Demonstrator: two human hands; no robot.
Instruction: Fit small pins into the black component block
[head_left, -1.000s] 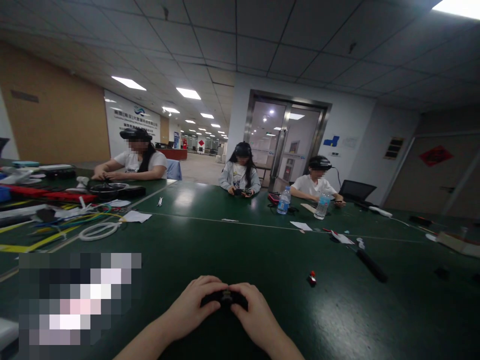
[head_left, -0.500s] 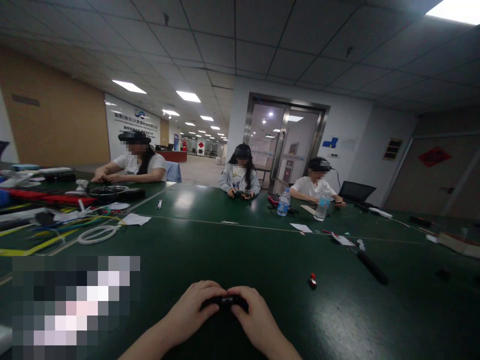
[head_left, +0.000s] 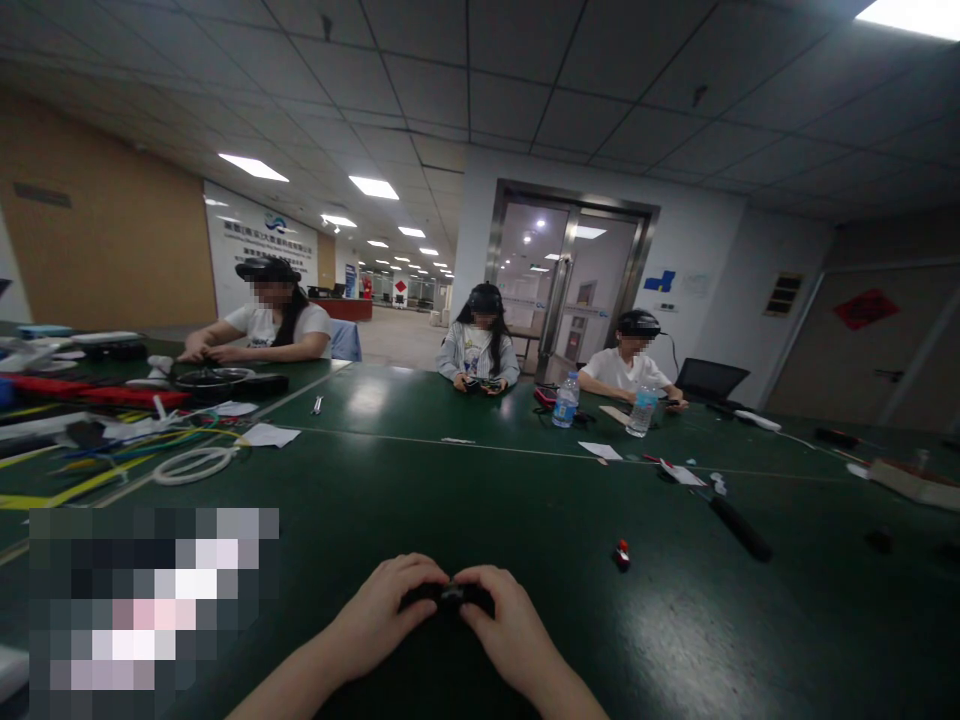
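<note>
A small black object (head_left: 451, 597) with a shiny middle sits between my two hands, low and central in the head view. Its exact kind cannot be made out, since fingers cover both ends. My left hand (head_left: 394, 605) is closed on the left end, thumb in front and fingers behind. On the other end, my right hand (head_left: 501, 618) grips in the same way, and the fingertips of both hands nearly meet above the middle. To the right on the green table (head_left: 540, 530) lies a small red and silver piece (head_left: 622, 555), apart from my hands.
A black-handled tool (head_left: 739, 527) lies to the right. Two water bottles (head_left: 566, 400) stand farther back, near paper scraps (head_left: 600, 451). Cables and a white coiled tube (head_left: 193, 465) crowd the left. Several people with headsets sit across the table. A blurred patch hides the lower left.
Both hands keep hold of the black object in nearly the same place. Its middle looks slightly turned between frames. The whole view shifts a little with the head.
</note>
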